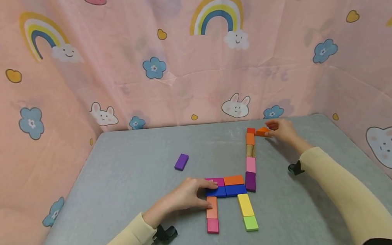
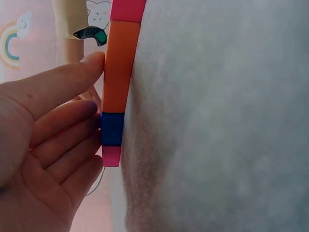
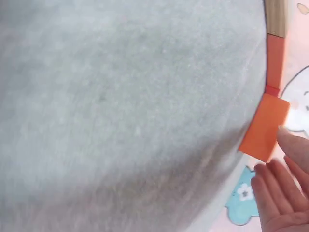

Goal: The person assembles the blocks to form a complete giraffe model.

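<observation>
My left hand [image 1: 187, 195] lies over the left end of a flat figure of coloured blocks. Its fingertips rest on the magenta block [image 1: 218, 181] and the left blue block [image 1: 219, 192], and its thumb touches the light orange block [image 1: 212, 211] below. At the far right, my right hand [image 1: 282, 130] reaches to an orange triangular block [image 1: 261, 132] beside the small red block [image 1: 250, 130]. In the right wrist view the thumb [image 3: 295, 149] touches that orange block's edge, while the other fingertips lie just past its lower corner, not wrapped round it.
A loose purple block [image 1: 181, 162] lies left of the figure. The column holds orange, wooden [image 1: 250, 150], pink [image 1: 250, 164] and dark purple [image 1: 251, 181] blocks. Yellow [image 1: 246, 205] and green [image 1: 251, 223] blocks form one leg. A patterned pink curtain [image 1: 186, 88] hangs behind the grey table [image 1: 133, 167].
</observation>
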Demonstrator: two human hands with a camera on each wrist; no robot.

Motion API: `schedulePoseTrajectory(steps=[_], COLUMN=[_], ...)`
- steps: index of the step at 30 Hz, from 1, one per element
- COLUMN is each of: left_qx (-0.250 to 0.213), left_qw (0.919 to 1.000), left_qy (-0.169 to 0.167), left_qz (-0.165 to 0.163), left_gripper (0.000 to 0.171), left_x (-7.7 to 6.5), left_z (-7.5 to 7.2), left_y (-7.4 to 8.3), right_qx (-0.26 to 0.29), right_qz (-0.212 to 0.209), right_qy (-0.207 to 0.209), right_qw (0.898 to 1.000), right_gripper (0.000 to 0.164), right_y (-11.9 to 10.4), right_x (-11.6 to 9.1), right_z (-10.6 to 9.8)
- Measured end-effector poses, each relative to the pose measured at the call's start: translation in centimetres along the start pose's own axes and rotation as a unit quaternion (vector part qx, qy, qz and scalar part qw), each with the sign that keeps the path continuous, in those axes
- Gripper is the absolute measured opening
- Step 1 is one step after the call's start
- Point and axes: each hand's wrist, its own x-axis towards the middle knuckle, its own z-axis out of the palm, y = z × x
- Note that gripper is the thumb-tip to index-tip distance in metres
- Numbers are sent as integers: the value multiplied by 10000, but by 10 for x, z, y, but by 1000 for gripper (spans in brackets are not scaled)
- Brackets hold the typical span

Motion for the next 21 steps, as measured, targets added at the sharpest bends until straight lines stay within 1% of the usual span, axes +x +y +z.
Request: schedulePoseTrajectory(steps=[3,6,8,10,15,18,21], left_qx=[33,72,70,73,64,68,35], left_qw=[10000,10000,10000,10000,10000,10000,10000], left_qy=[-9,-5,10,33,49,35,35], left_qz=[9,27,30,32,28,17,7], left_gripper=[50,50,50,50,50,50,50], left_x=[0,0,0,0,0,1,1], left_z=[-1,-1,-1,0,1,1,0], left_y=[0,0,0,0,-1,0,1], right_qx=[-67,-372,-592,-767,-914,-1021,-1038], right_qz=[58,-91,-293,-598,-1317,-1586,-1710], right_qy=[111,123,81,41,-47,-217,-398], right_qw=[9999,9992,9978,9952,9870,9818,9790], right_gripper=[51,55,57,58,57,57,58], right_y=[-7,-21,-33,-44,-64,-70,-74], right_x=[-7,-19,-31,-45,-83,-100,-111], right_z=[-4,-5,-3,0,13,20,27])
